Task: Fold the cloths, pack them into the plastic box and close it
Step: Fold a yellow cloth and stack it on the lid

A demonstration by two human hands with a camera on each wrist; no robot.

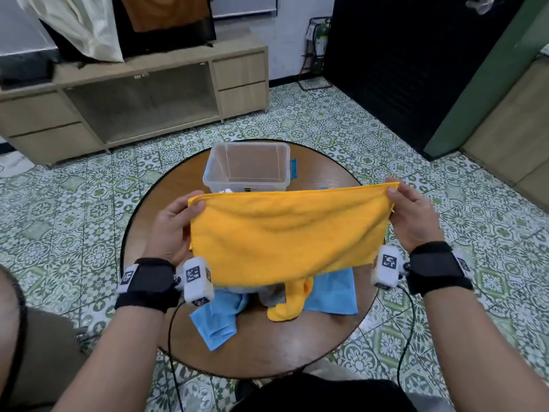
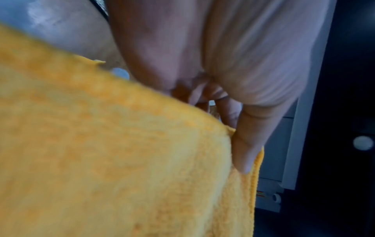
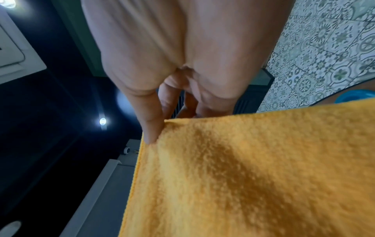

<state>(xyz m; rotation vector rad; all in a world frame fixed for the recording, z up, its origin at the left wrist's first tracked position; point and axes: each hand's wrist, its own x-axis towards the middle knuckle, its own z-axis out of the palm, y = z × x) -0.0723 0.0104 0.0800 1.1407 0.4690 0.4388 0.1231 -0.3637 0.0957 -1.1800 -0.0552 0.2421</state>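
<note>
Two hands hold things up over a round brown table (image 1: 312,349) on a green tiled floor (image 1: 326,120). The left hand (image 1: 170,226) and right hand (image 1: 413,217) each pinch a top corner of a fuzzy orange cloth (image 1: 282,236), spread flat. The clear plastic box (image 1: 248,168) by the table's far edge looks empty.
</note>
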